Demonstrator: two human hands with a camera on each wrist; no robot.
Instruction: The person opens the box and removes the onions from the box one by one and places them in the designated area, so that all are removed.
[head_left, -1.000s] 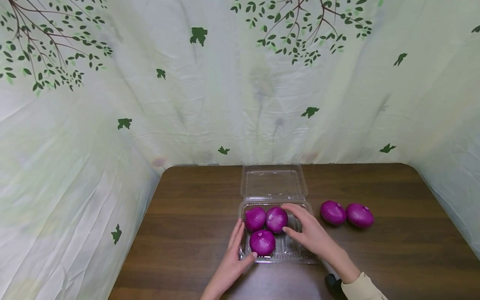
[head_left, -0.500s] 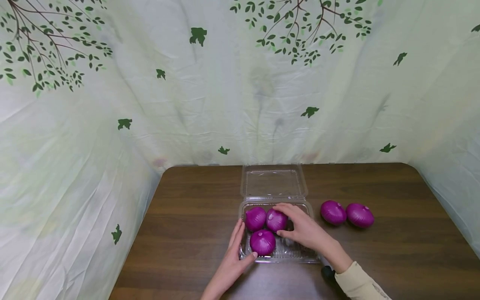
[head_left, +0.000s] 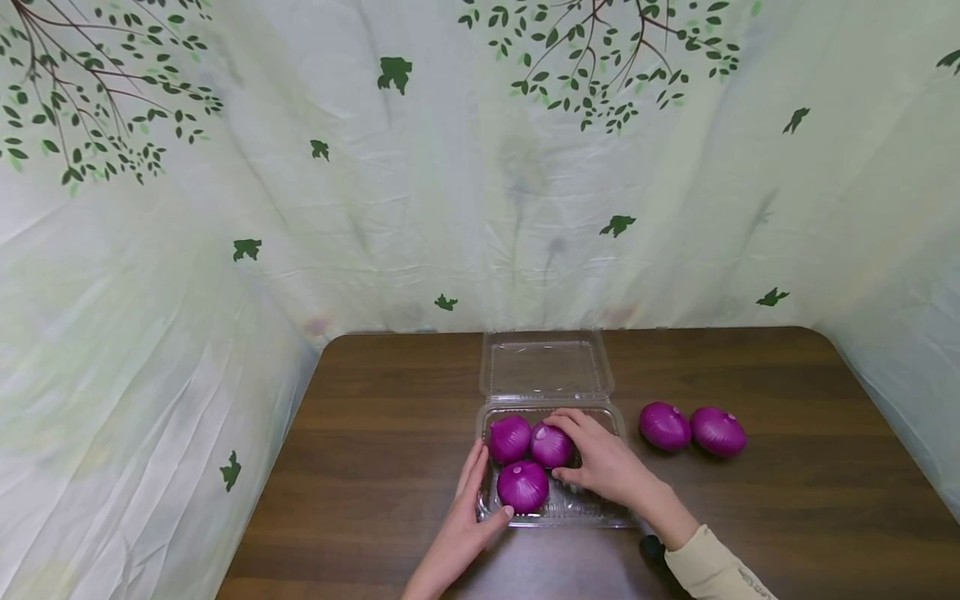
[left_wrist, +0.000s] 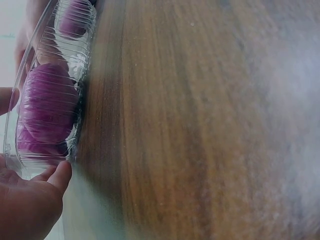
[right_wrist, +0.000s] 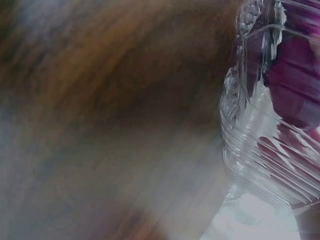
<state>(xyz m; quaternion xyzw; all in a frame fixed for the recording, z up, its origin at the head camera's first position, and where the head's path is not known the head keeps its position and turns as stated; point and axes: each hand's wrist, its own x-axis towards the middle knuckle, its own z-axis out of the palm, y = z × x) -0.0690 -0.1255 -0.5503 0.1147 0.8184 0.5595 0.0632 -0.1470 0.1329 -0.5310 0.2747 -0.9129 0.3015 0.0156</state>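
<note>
A clear plastic clamshell container (head_left: 585, 523) lies on the table with its base toward me and its lid (head_left: 547, 368) folded back. Inside its left part sit two red onions, a back-left onion (head_left: 509, 439) and a front onion (head_left: 522, 487). Beside them is a third red onion (head_left: 551, 447), with the fingers and thumb of my right hand (head_left: 606, 463) curved around it. My left hand (head_left: 467, 532) holds the container's front-left corner, fingers along the side and thumb at the front rim. Through the ribbed wall (left_wrist: 77, 55) in the left wrist view, purple onions (left_wrist: 49, 105) show.
Two more red onions, a nearer-left one (head_left: 664, 426) and a right one (head_left: 718, 432), lie side by side on the brown wooden table (head_left: 375, 433), right of the container. A leaf-patterned white cloth (head_left: 375, 208) hangs behind the table. A small dark object (head_left: 652, 548) is at my right wrist.
My right hand has moved left, and its fingers have closed in around the right onion in the container. The left hand and the other onions stay where they were.
</note>
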